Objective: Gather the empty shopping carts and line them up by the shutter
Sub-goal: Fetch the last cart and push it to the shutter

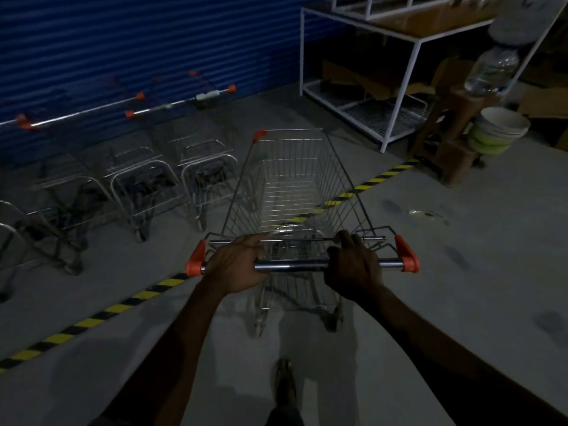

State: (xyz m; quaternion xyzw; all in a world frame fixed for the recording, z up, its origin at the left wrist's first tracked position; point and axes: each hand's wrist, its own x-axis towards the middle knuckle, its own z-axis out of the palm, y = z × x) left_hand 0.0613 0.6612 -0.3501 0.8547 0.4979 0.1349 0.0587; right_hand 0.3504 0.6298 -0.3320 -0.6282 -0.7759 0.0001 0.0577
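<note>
An empty wire shopping cart (295, 179) with orange corner caps stands in front of me, its basket pointing toward the blue shutter (138, 41). My left hand (236, 265) grips the chrome handle bar near its left end. My right hand (353, 265) grips the same bar right of centre. Several empty carts (196, 167) stand side by side against the shutter to the left, their handles facing me. The held cart sits just right of the nearest parked cart, across a yellow-and-black floor stripe (123, 305).
A white metal rack (399, 96) with cardboard on its shelves stands at the right of the shutter. Beside it a brown stool (451, 149) carries stacked bowls (498, 130) and a clear bottle (491, 72). My shoe (284, 382) shows below on the grey concrete floor.
</note>
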